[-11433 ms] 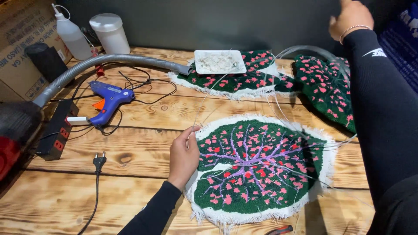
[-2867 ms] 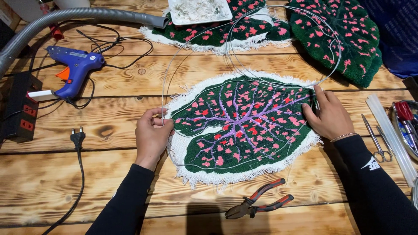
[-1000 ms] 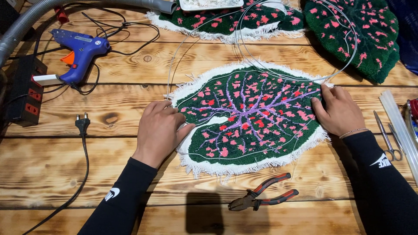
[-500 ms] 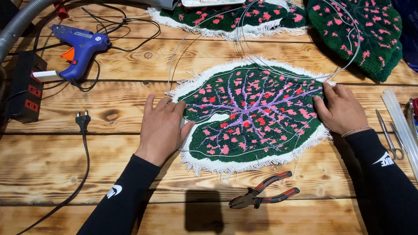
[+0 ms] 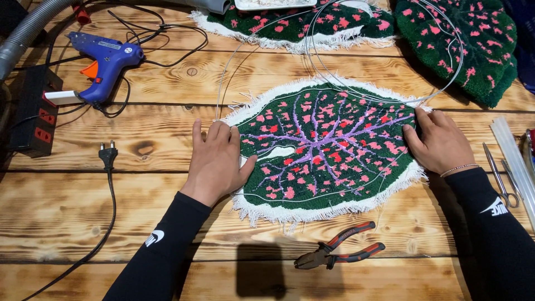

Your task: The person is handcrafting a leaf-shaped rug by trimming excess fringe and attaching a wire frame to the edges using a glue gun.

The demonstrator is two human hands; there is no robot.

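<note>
While the leaf-shaped rug [image 5: 329, 150] lies flat mid-table, the left hand [image 5: 214, 161] presses its nine-o'clock edge, fingers slightly apart, and the right hand [image 5: 440, 142] presses its three-o'clock edge, fingers together; pliers [image 5: 340, 253] lie at six o'clock.

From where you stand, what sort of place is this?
Probably a home craft workbench for rug making: tufted green leaf-shaped rugs with pink spots on a wooden plank table, a blue glue gun, and red-handled pliers.

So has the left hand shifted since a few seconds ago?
Yes. The left hand moved right, from gripping the rug's fringed left edge to lying flat on it, judged against the table's dark knot.
</note>
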